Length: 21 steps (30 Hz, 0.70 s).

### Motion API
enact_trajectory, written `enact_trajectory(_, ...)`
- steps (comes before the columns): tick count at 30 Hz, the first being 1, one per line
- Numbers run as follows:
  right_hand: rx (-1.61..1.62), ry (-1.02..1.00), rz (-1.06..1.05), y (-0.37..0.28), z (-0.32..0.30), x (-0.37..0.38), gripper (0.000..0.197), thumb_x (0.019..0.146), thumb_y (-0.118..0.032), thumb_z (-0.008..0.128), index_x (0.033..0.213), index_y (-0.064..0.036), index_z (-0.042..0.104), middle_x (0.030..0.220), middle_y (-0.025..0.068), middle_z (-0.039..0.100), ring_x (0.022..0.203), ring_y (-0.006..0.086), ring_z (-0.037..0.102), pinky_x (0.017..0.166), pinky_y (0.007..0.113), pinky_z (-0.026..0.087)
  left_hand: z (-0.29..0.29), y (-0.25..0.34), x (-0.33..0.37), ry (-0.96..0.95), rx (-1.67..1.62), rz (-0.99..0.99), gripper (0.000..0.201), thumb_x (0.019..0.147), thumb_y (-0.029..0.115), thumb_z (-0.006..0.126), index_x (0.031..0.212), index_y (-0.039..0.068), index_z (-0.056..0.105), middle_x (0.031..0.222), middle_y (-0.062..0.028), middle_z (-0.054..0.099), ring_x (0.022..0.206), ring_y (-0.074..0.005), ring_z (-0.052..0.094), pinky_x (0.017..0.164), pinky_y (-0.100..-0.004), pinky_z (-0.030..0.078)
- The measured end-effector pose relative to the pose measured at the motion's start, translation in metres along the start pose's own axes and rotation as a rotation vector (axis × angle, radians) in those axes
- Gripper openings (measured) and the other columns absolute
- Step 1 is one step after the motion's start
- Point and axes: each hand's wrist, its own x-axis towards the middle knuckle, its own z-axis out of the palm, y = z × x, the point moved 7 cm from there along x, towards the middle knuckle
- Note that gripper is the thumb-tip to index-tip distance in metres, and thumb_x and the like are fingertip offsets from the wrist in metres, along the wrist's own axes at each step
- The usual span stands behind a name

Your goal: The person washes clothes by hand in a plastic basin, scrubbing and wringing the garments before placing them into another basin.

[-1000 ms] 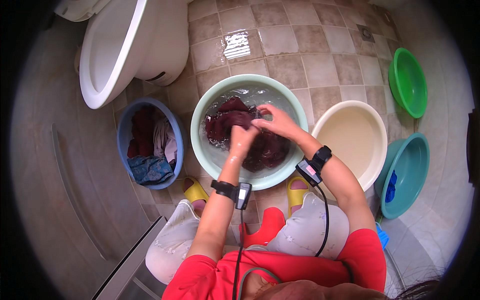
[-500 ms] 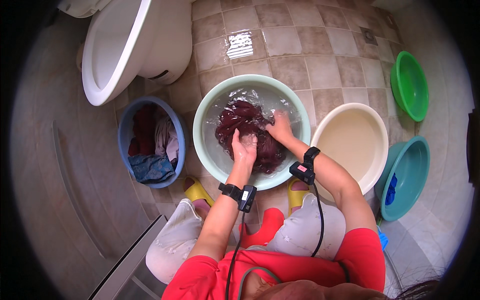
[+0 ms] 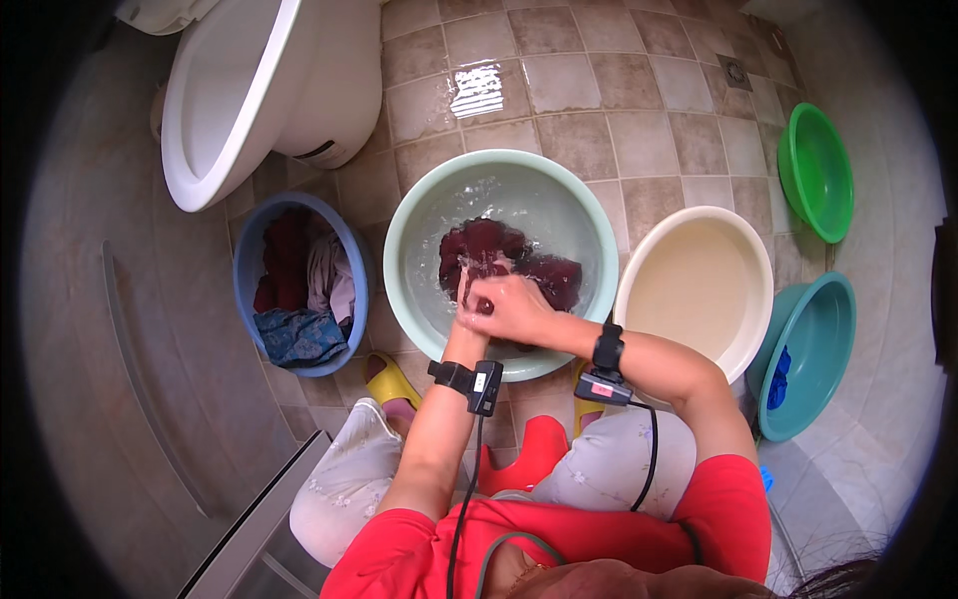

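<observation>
While right hand (image 3: pixel 514 307) curls fingers narrow at left hand (image 3: pixel 466 287) (either's grip: can't tell), red cloth (image 3: pixel 481 240) soaks in one basin (image 3: pixel 396 268); one tub (image 3: pixel 243 285) left, three tubs (image 3: pixel 696 290) right.

Maroon cloth (image 3: pixel 484 245) looks wet — the pale basin (image 3: pixel 499 157) smooth plastic, floor tiles (image 3: pixel 564 80) glossy.

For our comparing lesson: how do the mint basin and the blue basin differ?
The mint basin looks wider; the blue basin narrower. The mint basin holds water and a maroon cloth; the blue basin holds piled clothes, no water visible. Both have round rims.
</observation>
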Motion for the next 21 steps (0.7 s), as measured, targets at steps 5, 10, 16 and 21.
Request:
enact_trajectory(5,-0.246,0.353,0.207,0.078,-0.039,0.035,0.026,0.084,-0.030,0.063,0.082,-0.0046,0.058,0.085,0.0174,0.061,0.079,0.0382,0.061,0.066,0.048,0.050,-0.010,-0.022,0.022,0.490,0.027,0.128,0.027,0.099,0.021,0.041,0.116,0.008,0.059,0.114,-0.0094,0.063,0.105,-0.0231,0.062,0.095,-0.0416,0.051)
enact_trajectory(10,-0.008,0.266,-0.020,0.011,-0.010,0.008,0.025,0.081,-0.024,0.071,0.095,-0.0048,0.062,0.095,0.0174,0.057,0.082,0.0369,0.060,0.072,0.043,0.051,-0.041,0.013,-0.002,0.232,0.126,0.072,0.061,0.094,0.056,0.027,0.117,0.009,0.058,0.121,-0.0167,0.059,0.117,-0.0339,0.054,0.104,-0.0487,0.041)
enact_trajectory(16,-0.213,0.341,0.059,0.051,-0.026,0.021,0.032,0.087,-0.038,0.064,0.083,-0.0061,0.062,0.079,0.0176,0.061,0.070,0.0394,0.061,0.059,0.050,0.050,-0.003,-0.026,0.014,0.312,-0.080,0.091,0.038,0.100,0.036,0.038,0.120,0.010,0.057,0.118,-0.0101,0.062,0.111,-0.0270,0.059,0.098,-0.0436,0.047)
enact_trajectory(21,-0.300,-0.135,0.468,0.101,-0.040,0.016,0.034,0.087,-0.037,0.061,0.090,-0.0035,0.067,0.082,0.0205,0.066,0.079,0.0393,0.063,0.071,0.045,0.051,0.012,0.032,0.003,0.592,0.494,0.440,0.036,0.101,0.024,0.038,0.118,0.000,0.058,0.117,-0.0133,0.063,0.103,-0.0278,0.064,0.093,-0.0427,0.053)
